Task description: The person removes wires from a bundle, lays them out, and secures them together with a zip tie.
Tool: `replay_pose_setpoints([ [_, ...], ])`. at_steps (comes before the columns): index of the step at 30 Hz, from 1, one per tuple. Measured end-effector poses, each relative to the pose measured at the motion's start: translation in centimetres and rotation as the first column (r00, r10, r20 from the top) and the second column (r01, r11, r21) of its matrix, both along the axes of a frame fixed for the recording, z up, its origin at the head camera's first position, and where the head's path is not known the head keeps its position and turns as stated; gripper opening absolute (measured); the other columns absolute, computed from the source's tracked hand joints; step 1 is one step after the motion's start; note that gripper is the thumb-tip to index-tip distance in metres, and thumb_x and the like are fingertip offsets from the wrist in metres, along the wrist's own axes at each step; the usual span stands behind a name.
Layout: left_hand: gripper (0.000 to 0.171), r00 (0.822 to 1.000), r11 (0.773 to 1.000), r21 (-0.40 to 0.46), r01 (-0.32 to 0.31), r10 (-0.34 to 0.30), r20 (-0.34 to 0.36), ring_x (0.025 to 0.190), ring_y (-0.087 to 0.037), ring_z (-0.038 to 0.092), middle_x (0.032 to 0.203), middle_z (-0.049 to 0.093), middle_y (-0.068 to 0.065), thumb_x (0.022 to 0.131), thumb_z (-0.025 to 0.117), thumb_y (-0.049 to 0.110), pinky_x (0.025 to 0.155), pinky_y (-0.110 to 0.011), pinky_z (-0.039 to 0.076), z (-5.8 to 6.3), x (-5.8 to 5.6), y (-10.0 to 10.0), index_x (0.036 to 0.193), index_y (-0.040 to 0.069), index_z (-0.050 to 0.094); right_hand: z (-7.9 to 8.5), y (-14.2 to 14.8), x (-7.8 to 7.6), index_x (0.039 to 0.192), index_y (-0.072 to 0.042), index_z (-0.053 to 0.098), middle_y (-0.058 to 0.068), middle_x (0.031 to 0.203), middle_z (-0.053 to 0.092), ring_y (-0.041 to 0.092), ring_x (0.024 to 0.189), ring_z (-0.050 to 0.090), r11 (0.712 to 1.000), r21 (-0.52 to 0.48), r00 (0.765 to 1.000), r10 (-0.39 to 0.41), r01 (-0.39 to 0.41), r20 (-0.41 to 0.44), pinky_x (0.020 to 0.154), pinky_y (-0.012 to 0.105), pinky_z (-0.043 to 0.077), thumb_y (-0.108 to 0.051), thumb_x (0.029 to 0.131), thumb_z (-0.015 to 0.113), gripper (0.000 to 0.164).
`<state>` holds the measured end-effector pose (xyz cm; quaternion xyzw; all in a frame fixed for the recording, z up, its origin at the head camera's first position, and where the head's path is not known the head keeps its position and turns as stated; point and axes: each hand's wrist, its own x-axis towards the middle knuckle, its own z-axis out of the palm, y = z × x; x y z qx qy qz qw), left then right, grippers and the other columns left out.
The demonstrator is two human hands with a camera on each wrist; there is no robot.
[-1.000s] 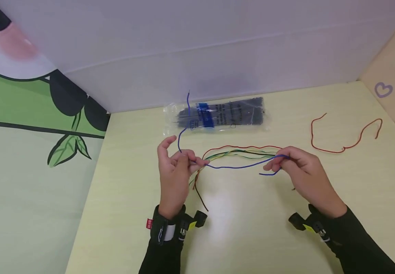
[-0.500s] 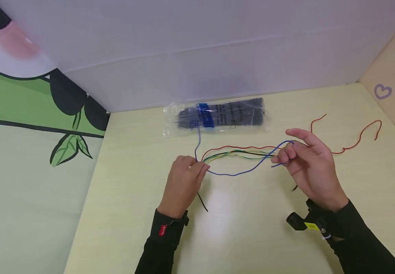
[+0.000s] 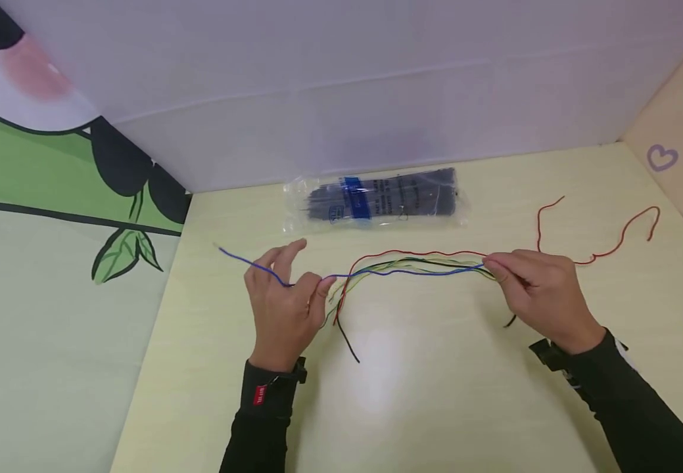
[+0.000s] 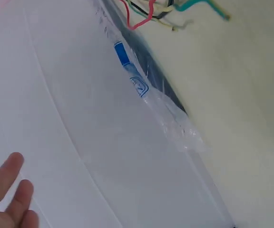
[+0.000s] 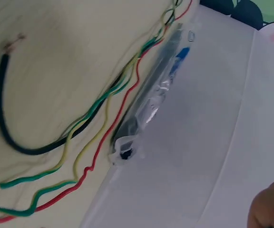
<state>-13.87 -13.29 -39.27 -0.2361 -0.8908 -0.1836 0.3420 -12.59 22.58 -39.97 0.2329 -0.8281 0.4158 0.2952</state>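
Observation:
A blue wire (image 3: pixel 418 272) stretches between both hands in the head view. My left hand (image 3: pixel 279 315) pinches it near the thumb tip, and its free end slants across the fingers to the upper left. The right hand (image 3: pixel 548 295) pinches the other end between thumb and index finger. Just behind the blue wire lie a red wire (image 3: pixel 412 251), a black wire (image 3: pixel 350 345) and green-and-yellow wires. The right wrist view shows the black wire's frayed copper end and the green-yellow wires (image 5: pixel 77 164). Only some left fingers (image 4: pixel 8 175) show in the left wrist view.
A clear plastic bag of dark, thin strips (image 3: pixel 418 197) lies at the table's back, against the white wall (image 3: pixel 376 85). Another bent red wire (image 3: pixel 619 243) lies on the pale table (image 3: pixel 412 407), to the right.
The blue wire's slack between the hands has gone, and it lies nearly straight beside the bundle. Its left end has swung down and left. The left hand moved left; the right hand turned palm down.

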Motion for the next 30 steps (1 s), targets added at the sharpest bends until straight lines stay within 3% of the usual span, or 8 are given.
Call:
replay_pose_setpoints([
  [4, 0.029, 0.964, 0.988, -0.084, -0.129, 0.145, 0.224, 0.086, -0.037, 0.062, 0.098, 0.072, -0.014, 0.094, 0.064, 0.04, 0.076, -0.05, 0.045, 0.0, 0.3, 0.8, 0.086, 0.013, 0.067, -0.6, 0.5, -0.2, 0.088, -0.004, 0.076, 0.0, 0.068, 0.067, 0.0, 0.059, 0.05, 0.985, 0.156, 0.996, -0.07, 0.078, -0.059, 0.066, 0.01, 0.041, -0.016, 0.094, 0.063, 0.018],
  [9, 0.06, 0.745, 0.97, -0.168, -0.176, 0.242, 0.622, 0.04, -0.015, 0.042, 0.049, 0.045, -0.001, 0.098, 0.06, 0.031, 0.041, -0.027, 0.031, 0.9, 2.3, 3.0, 0.149, 0.012, 0.036, -0.5, -0.2, -0.2, 0.085, -0.007, 0.072, -0.001, 0.067, 0.063, 0.003, 0.058, 0.051, 0.966, 0.238, 0.995, -0.092, 0.096, -0.03, 0.062, 0.019, 0.043, 0.0, 0.083, 0.069, 0.008],
  [10, 0.062, 0.755, 0.983, -0.119, -0.142, 0.185, 0.63, 0.04, -0.013, 0.041, 0.049, 0.045, 0.0, 0.097, 0.06, 0.029, 0.041, -0.025, 0.031, 1.3, 2.7, 3.6, 0.151, 0.012, 0.033, -0.4, -0.3, -0.2, 0.085, -0.008, 0.071, -0.001, 0.066, 0.063, 0.004, 0.058, 0.051, 0.961, 0.258, 0.995, -0.093, 0.096, -0.024, 0.061, 0.02, 0.042, -0.001, 0.085, 0.068, 0.008],
  [13, 0.049, 0.904, 0.994, 0.027, 0.108, -0.109, 0.413, 0.053, -0.009, 0.051, 0.062, 0.057, 0.002, 0.093, 0.064, 0.017, 0.051, -0.02, 0.044, 2.4, 3.3, 4.9, 0.14, 0.008, 0.052, -0.2, -0.5, 0.1, 0.083, -0.009, 0.07, -0.001, 0.066, 0.063, 0.005, 0.057, 0.051, 0.955, 0.281, 0.995, -0.092, 0.096, -0.026, 0.059, 0.022, 0.041, -0.002, 0.085, 0.067, 0.008],
  [16, 0.031, 0.969, 0.957, -0.165, 0.24, -0.227, 0.096, 0.095, -0.017, 0.067, 0.098, 0.072, -0.004, 0.09, 0.065, 0.011, 0.091, -0.027, 0.053, 2.9, 2.4, 5.3, 0.121, 0.01, 0.067, 0.4, -0.1, 0.5, 0.081, -0.013, 0.069, -0.007, 0.062, 0.055, 0.0, 0.056, 0.041, 0.958, 0.28, 0.998, -0.06, 0.056, 0.006, 0.06, 0.016, 0.037, 0.0, 0.083, 0.07, 0.013],
  [22, 0.043, 0.994, 0.891, -0.439, 0.114, -0.103, 0.048, 0.113, -0.027, 0.063, 0.101, 0.073, -0.002, 0.081, 0.075, 0.05, 0.118, -0.053, 0.028, 1.6, 1.0, 2.1, 0.108, 0.016, 0.072, 1.4, 1.3, 1.5, 0.088, -0.018, 0.073, -0.014, 0.065, 0.054, -0.008, 0.056, 0.036, 0.988, 0.154, 0.989, -0.002, -0.021, 0.148, 0.061, 0.009, 0.035, 0.007, 0.078, 0.073, 0.026],
  [26, 0.033, 0.99, 0.915, -0.379, 0.139, -0.114, 0.087, 0.07, -0.019, 0.051, 0.066, 0.056, 0.003, 0.082, 0.074, 0.05, 0.086, -0.036, 0.048, 0.7, 1.1, 0.4, 0.076, 0.018, 0.073, 1.8, 2.7, 1.4, 0.089, -0.015, 0.075, -0.02, 0.068, 0.056, -0.006, 0.055, 0.039, 0.996, 0.091, 0.978, -0.028, 0.01, 0.205, 0.061, 0.009, 0.036, 0.009, 0.08, 0.071, 0.026],
  [30, 0.048, 0.983, 0.953, -0.246, 0.177, -0.156, 0.101, 0.056, -0.012, 0.031, 0.059, 0.032, 0.005, 0.085, 0.072, 0.048, 0.052, -0.022, 0.023, 0.2, 1.3, -0.4, 0.053, 0.018, 0.053, 1.3, 4.3, 1.2, 0.09, -0.012, 0.076, -0.026, 0.072, 0.055, -0.006, 0.056, 0.039, 0.993, 0.095, 0.981, -0.082, 0.066, 0.176, 0.063, 0.007, 0.036, 0.01, 0.079, 0.072, 0.025],
])
